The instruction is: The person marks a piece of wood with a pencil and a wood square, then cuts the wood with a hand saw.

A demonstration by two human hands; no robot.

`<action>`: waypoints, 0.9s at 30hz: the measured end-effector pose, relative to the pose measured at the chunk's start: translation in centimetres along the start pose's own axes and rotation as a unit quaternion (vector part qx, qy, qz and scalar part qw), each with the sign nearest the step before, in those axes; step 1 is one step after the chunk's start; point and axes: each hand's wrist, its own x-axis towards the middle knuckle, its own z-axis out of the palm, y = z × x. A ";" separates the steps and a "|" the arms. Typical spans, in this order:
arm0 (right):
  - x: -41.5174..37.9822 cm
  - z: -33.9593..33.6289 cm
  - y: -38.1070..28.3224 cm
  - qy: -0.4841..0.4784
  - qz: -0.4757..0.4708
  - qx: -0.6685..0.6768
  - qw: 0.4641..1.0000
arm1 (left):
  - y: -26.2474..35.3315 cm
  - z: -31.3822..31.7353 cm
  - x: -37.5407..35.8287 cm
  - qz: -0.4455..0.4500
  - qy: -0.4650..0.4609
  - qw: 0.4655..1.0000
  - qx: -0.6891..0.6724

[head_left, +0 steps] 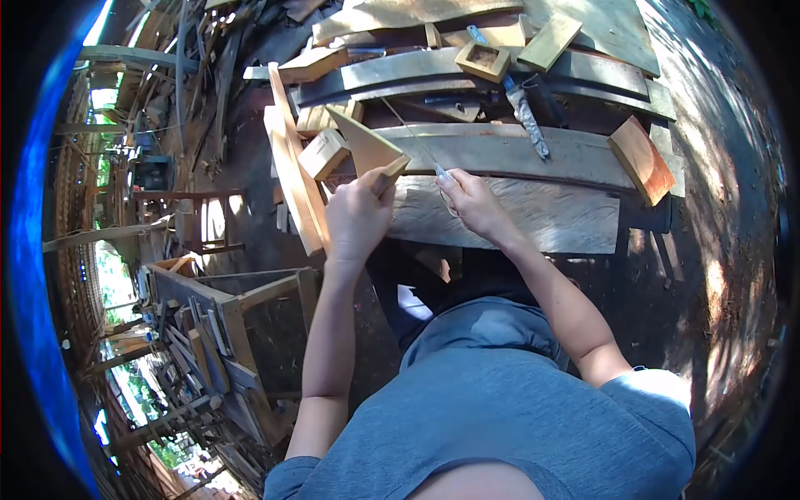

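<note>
My left hand (358, 217) is closed around the near end of a wooden piece (365, 148), whose pale, wedge-shaped face points away to the upper left. My right hand (477, 204) grips the light-coloured handle of a handsaw (410, 133); its long thin blade appears nearly edge-on, slanting up and left past the wood. Both hands are above the near edge of a workbench topped with a worn plank (533, 154). Just left of the held piece lies a small wooden block (323, 155). The fingertips of my right hand are partly hidden behind the handle.
A long pale board (293, 179) angles along the bench's left side. Farther back are a hollow square wooden block (482, 60), a tape-wrapped tool (525, 121) and a flat offcut (550, 43). An orange-brown block (642, 160) stands at right. A wooden frame (237, 312) with scrap stands lower left.
</note>
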 end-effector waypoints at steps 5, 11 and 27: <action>-1.1 -1.8 0.1 0.050 0.021 -0.111 0.992 | 2.2 2.3 0.6 -0.064 -0.019 0.997 0.028; -1.1 -2.1 -2.7 0.062 0.007 -0.348 0.935 | 3.5 3.4 3.4 -0.045 -0.020 0.996 0.068; -0.8 0.4 -4.1 -0.002 0.047 -0.207 0.977 | 0.7 2.6 5.1 0.037 -0.040 0.998 0.008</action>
